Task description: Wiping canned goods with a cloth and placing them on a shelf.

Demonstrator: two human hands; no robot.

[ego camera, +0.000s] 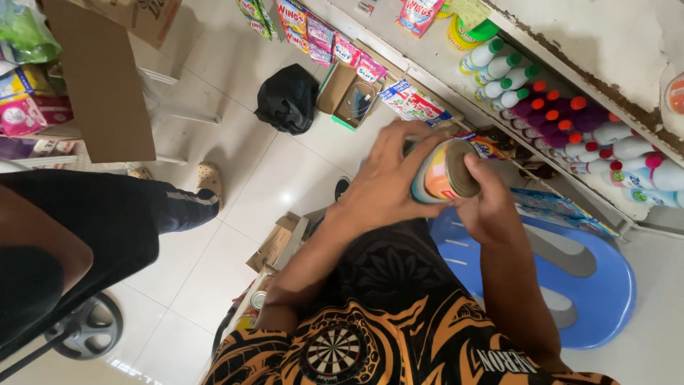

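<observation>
Centre of frame: left hand (pixel 385 187) and right hand (pixel 491 207) both wrapped around a labelled can (pixel 443 171), held above the blue stool (pixel 605 292). More cans remain in the open carton (pixel 267 278) at lower centre; the bottle shelf (pixel 570 121) stands at upper right.

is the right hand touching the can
Touching. The head view shows the right hand wrapped round the can's end with its thumb on the rim, while the left hand grips the other side.
</observation>
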